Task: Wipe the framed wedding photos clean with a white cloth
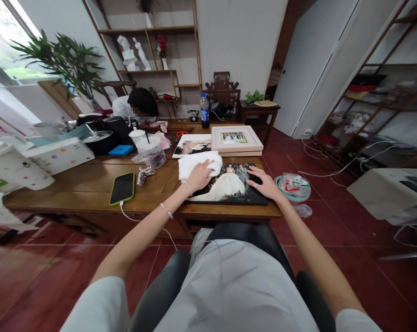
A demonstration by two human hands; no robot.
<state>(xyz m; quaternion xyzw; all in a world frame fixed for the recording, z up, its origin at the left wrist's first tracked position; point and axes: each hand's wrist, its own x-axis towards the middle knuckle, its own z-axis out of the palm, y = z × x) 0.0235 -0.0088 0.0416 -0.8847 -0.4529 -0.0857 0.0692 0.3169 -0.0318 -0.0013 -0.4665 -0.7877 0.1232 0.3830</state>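
Note:
A folded white cloth (193,165) lies bunched over the left part of a dark wedding photo panel (229,186). My left hand (200,175) holds the cloth against the panel, palm down, its fingers bent over the fabric. On the panel's right edge rests my right hand (265,183), fingers spread and holding nothing. The panel is flat near the table's front edge and shows a bride in a long white dress beside another figure. Behind it are a second photo panel (194,144) and a pale framed picture (236,138).
A green-cased phone (122,188) with a white cable lies left on the wooden table (91,184). Beyond it stand a bagged drink cup (151,152) and a cola bottle (204,110). Across the table a person (141,103) bends low. A waste bin (293,186) stands at right.

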